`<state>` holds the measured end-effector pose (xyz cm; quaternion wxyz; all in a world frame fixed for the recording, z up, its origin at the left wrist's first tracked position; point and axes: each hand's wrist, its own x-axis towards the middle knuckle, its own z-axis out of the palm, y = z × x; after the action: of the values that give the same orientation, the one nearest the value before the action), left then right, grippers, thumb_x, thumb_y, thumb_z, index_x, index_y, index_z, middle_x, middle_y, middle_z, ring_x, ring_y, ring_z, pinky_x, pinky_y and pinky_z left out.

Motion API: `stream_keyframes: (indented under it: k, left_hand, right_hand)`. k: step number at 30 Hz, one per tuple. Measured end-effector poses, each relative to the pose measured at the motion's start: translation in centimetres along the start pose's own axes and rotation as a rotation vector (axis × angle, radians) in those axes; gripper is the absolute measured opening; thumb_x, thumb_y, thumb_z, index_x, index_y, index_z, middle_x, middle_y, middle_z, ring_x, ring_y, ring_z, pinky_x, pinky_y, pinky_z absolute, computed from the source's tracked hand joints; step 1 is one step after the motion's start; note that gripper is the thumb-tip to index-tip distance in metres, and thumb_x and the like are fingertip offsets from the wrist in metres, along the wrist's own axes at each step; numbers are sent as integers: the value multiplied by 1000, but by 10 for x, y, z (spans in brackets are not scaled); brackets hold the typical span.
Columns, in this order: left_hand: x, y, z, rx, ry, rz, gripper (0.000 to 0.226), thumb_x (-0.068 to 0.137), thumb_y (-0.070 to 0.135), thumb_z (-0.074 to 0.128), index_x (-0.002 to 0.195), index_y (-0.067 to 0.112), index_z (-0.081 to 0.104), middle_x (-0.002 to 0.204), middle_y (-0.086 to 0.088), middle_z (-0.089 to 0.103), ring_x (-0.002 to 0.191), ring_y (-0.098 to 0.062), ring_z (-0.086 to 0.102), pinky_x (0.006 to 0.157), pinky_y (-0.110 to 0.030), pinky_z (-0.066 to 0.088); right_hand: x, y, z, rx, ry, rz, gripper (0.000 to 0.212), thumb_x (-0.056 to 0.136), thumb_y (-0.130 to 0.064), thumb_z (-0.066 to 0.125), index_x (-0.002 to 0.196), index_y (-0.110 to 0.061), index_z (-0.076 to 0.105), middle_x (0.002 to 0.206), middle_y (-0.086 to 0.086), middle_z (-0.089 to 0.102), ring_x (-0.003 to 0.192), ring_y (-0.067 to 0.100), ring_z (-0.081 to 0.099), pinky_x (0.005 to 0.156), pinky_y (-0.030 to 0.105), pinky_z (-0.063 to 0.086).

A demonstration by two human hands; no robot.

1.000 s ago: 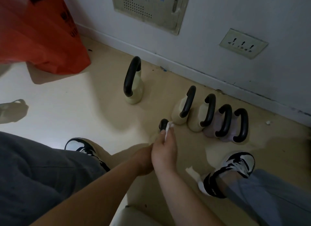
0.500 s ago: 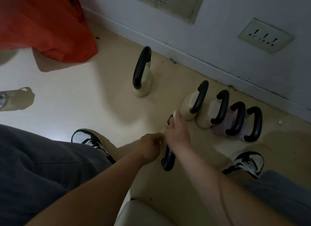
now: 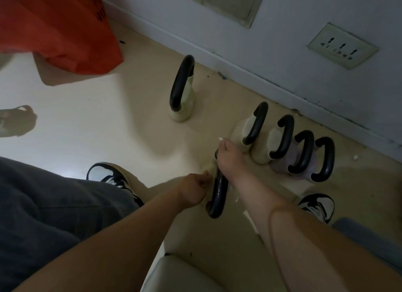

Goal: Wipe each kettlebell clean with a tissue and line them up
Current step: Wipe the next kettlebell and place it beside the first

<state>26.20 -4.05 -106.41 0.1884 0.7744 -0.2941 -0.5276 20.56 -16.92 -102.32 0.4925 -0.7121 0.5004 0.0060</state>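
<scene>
Since a second ago the two hands have drawn apart. The right hand has slid to the far end of the bell's handle and the left hand has dropped to its left side. The handle's black near curve, hidden then, now shows between the forearms.

The bell sits on the floor between the person's feet, its handle running away from the camera. The right hand lies over the handle's far half with fingers curled, pinching a white tissue whose tip sticks out past the fingertips. The left hand is curled into a loose fist against the bell's pale body; I cannot tell whether it grips the body or only rests there.

Just beyond the bell and to its right, a row of four more stands side by side with handles parallel. The two nearest the bell are cream, the two farthest pale lilac. Beyond the bell and slightly left, a lone bell stands apart from the row.

A black-and-white left shoe is left of the bell and a right shoe is right of it. A white strip lies on the floor just right of the bell, by the right forearm.

Beyond the bell rises the wall, which carries a socket and a panel. Far left of the bell and beyond it sits an orange bag. On the near side of the bell, at the bottom edge, is a pale seat.
</scene>
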Motion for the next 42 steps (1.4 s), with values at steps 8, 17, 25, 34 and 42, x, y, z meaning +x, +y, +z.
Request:
stream_keyframes:
  k: [8,17,25,34,42]
  left_hand:
    - [-1,-4,0,-166,-19,8,43,103,14,48,146,20,52,145,1,54,135,-17,48,96,-13,31]
    - [-5,-3,-1,-327,16,-60,54,94,-1,45,142,20,57,145,0,56,131,-17,52,102,-18,36]
    - [-16,-2,4,-341,-2,-53,42,86,2,51,119,17,72,119,-4,69,108,-21,63,88,-30,50]
    - [-30,-4,9,-365,35,-63,49,88,-1,46,125,19,70,118,-6,70,94,-15,63,70,-15,47]
    - [-36,-18,5,-385,112,-144,39,93,-1,49,121,13,72,129,-7,65,118,-24,62,103,-32,50]
  right_hand:
    - [-100,78,47,-671,120,-378,82,96,-10,65,161,3,17,170,25,3,157,43,9,118,47,29]
    - [-61,7,24,313,181,215,48,111,-27,35,150,0,38,148,19,50,137,33,49,98,31,41]
    - [-95,13,37,353,250,397,39,111,-40,27,122,-20,59,102,2,65,95,23,62,90,38,50]
    - [-133,44,80,383,298,380,48,110,-41,28,155,-26,37,151,14,50,134,36,53,112,47,44]
    - [-126,37,48,688,181,613,48,110,-47,35,137,-16,61,132,17,63,119,30,56,95,39,38]
